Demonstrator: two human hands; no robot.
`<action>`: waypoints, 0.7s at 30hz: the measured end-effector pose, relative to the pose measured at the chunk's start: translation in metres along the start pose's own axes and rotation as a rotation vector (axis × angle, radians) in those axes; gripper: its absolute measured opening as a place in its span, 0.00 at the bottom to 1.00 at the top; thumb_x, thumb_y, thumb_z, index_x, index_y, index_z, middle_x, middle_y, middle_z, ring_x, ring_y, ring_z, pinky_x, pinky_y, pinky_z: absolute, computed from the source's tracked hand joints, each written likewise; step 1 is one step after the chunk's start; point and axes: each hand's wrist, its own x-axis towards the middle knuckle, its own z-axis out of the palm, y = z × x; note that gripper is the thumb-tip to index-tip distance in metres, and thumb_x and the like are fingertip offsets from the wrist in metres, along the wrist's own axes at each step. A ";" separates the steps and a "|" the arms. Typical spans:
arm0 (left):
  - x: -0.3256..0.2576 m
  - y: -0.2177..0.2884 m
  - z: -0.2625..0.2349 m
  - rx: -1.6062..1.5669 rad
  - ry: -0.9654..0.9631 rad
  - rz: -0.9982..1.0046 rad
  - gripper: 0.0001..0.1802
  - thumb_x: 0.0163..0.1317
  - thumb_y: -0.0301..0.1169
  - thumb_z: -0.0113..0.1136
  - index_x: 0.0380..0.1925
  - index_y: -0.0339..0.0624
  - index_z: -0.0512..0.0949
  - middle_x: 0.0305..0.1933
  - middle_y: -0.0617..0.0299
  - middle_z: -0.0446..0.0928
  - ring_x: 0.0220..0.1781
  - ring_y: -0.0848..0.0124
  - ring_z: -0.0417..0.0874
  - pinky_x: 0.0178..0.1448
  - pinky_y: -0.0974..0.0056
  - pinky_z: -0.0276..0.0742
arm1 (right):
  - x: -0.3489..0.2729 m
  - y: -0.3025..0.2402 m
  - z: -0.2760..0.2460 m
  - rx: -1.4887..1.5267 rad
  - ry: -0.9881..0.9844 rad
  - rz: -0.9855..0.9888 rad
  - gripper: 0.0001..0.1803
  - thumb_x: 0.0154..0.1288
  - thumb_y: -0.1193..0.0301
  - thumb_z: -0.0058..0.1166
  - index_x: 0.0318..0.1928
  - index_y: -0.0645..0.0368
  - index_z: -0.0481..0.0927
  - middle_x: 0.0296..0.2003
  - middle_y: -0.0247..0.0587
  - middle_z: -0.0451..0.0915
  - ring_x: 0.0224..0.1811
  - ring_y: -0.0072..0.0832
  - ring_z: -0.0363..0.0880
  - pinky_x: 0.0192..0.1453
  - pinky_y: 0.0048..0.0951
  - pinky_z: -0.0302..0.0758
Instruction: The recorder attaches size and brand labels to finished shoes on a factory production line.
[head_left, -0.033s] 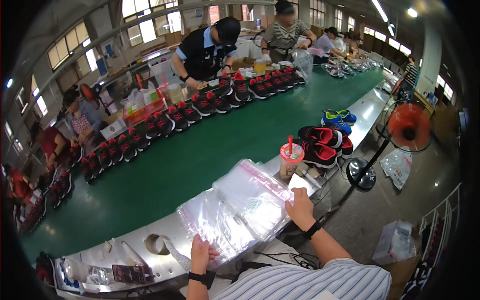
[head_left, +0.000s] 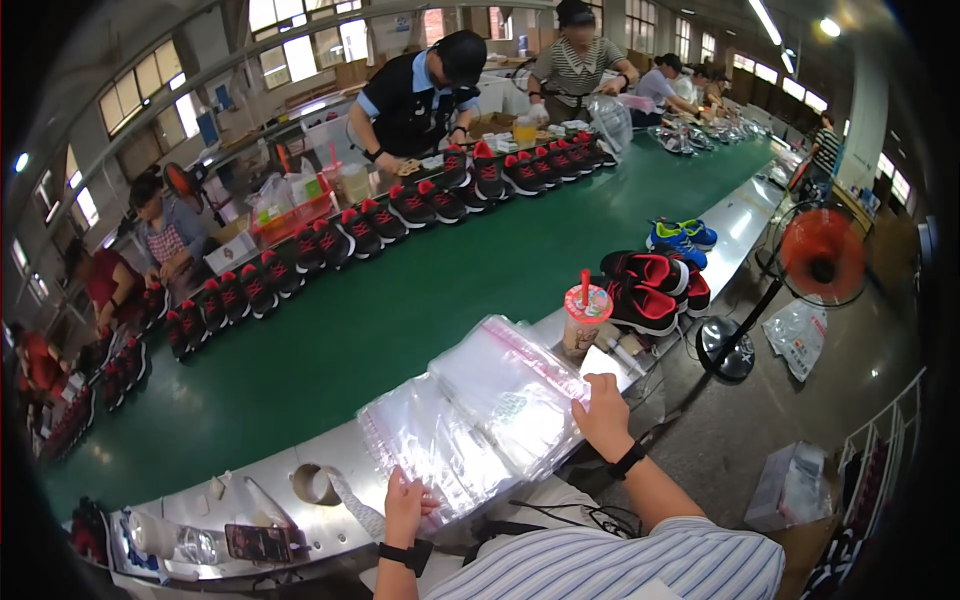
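Two overlapping stacks of clear plastic bags with pink zip-seal strips lie in front of me, across the metal edge of the table. My left hand [head_left: 404, 505] has its fingers curled at the near left edge of the left stack [head_left: 428, 440]. Its fingertips are partly hidden by glare on the film. My right hand [head_left: 602, 412] pinches the right edge of the larger stack [head_left: 500, 385], beside the pink strip. Just beyond that hand stand a lidded drink cup [head_left: 584, 325] with a red straw and a white card [head_left: 603, 370].
Black-and-red sneakers [head_left: 645, 295] and blue shoes [head_left: 682, 238] sit to the right. A long sneaker row [head_left: 410, 205] lines the green belt's [head_left: 330, 340] far side, where co-workers stand. A tape roll [head_left: 315, 484] and phone [head_left: 258, 543] lie left; a fan [head_left: 820, 255] stands right.
The whole view has shifted very slightly. Both hands keep the same places on the bags.
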 end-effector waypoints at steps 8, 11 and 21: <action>-0.091 -0.019 -0.013 -0.029 0.294 0.426 0.24 0.59 0.24 0.48 0.56 0.31 0.59 0.40 0.57 0.72 0.30 0.73 0.77 0.35 0.73 0.72 | -0.005 -0.016 -0.018 0.229 -0.010 -0.165 0.15 0.47 0.73 0.56 0.38 0.59 0.72 0.39 0.43 0.70 0.40 0.40 0.73 0.39 0.36 0.72; -0.120 -0.040 -0.034 -0.121 0.442 0.357 0.22 0.59 0.23 0.48 0.54 0.32 0.61 0.41 0.57 0.71 0.36 0.70 0.77 0.40 0.70 0.72 | -0.013 -0.027 -0.019 0.298 -0.023 -0.255 0.12 0.47 0.74 0.56 0.36 0.59 0.74 0.38 0.43 0.71 0.40 0.39 0.73 0.40 0.34 0.72; -0.164 -0.074 -0.048 0.128 0.555 0.250 0.20 0.65 0.35 0.47 0.53 0.37 0.64 0.45 0.56 0.72 0.37 0.70 0.77 0.38 0.69 0.75 | -0.038 -0.034 -0.018 0.404 -0.015 -0.411 0.09 0.45 0.75 0.57 0.31 0.57 0.75 0.37 0.39 0.73 0.39 0.35 0.73 0.37 0.31 0.73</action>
